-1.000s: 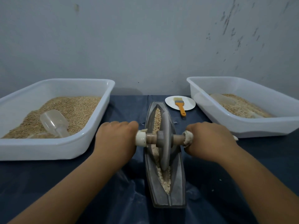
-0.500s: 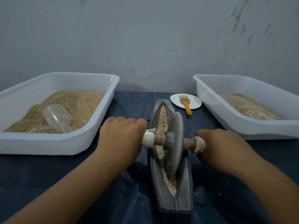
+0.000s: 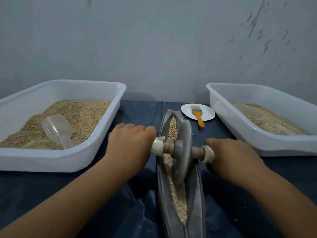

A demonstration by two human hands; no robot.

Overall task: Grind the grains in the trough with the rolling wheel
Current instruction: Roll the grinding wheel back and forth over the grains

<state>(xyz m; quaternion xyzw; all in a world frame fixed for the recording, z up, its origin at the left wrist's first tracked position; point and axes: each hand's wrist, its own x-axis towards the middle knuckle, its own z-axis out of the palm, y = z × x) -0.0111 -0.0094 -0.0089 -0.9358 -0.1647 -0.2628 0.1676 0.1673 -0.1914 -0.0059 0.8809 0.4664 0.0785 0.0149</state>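
Hands: left hand (image 3: 132, 143), right hand (image 3: 229, 155) grip axle ends; wheel (image 3: 182, 152) between, in trough (image 3: 195, 194).

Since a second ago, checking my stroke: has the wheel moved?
Yes. The wheel has tipped right, its top now over the right wall of the trough; earlier it stood upright.

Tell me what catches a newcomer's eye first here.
Dead centre, the left hand and right hand grip the axle of a grey wheel standing in a long trough of grain. A white tub of grain with a clear scoop sits at left.
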